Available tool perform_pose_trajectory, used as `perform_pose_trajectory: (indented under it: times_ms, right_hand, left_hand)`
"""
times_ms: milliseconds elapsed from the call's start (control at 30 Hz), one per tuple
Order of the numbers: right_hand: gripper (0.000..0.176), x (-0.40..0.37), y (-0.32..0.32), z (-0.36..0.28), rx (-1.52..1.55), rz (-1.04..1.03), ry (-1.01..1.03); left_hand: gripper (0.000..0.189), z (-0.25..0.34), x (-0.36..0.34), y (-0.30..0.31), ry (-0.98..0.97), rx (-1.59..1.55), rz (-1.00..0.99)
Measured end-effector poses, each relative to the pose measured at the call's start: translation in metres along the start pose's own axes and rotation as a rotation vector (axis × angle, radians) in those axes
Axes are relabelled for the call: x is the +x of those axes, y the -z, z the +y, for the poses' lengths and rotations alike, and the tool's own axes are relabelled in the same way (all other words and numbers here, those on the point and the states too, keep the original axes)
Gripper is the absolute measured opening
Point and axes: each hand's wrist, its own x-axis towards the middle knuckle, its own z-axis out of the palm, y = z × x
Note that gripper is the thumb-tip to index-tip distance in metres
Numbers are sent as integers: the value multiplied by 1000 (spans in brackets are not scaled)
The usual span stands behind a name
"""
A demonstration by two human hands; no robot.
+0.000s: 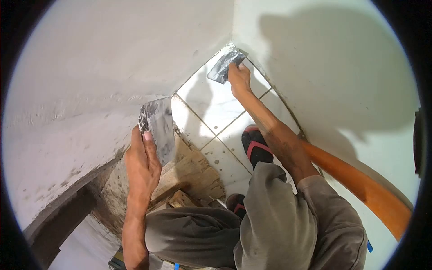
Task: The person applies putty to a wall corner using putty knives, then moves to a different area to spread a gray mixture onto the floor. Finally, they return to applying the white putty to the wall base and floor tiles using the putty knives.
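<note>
My left hand [143,164] grips a wide putty blade [159,130] by its left edge, thumb on the face turned toward me. Its flat metal face is smeared with grey and dark residue, and it stands close to the left wall's lower edge. My right hand [240,78] reaches down into the corner, fingers closed on another putty blade [225,66]. White paste coats that blade, and its far edge is right at the foot of the wall, where the two white walls [198,36] meet the tiled floor [198,101].
Broken wooden boards [193,168] lie on the floor below my left hand. My sandalled foot [258,146] rests on the tiles, which carry small crumbs. A curved orange-brown wooden piece [355,180] runs along the right wall. A dark beam [67,222] sits at lower left.
</note>
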Motion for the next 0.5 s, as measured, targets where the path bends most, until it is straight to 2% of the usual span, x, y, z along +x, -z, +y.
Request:
perform_pose_trajectory:
  times_ms: [133, 200, 300, 500]
  right_hand:
    - [21, 26, -6, 14, -91, 74, 50]
    - [22, 33, -7, 16, -29, 72, 50]
    - [22, 39, -11, 15, 40, 84, 31]
    - [23, 47, -21, 15, 71, 127, 69]
  left_hand:
    - [40, -3, 0, -1, -30, 16, 21]
    - [40, -3, -1, -1, 1, -2, 11]
    - [56, -2, -2, 1, 73, -63, -5]
    - [55, 1, -4, 4, 117, -60, -17]
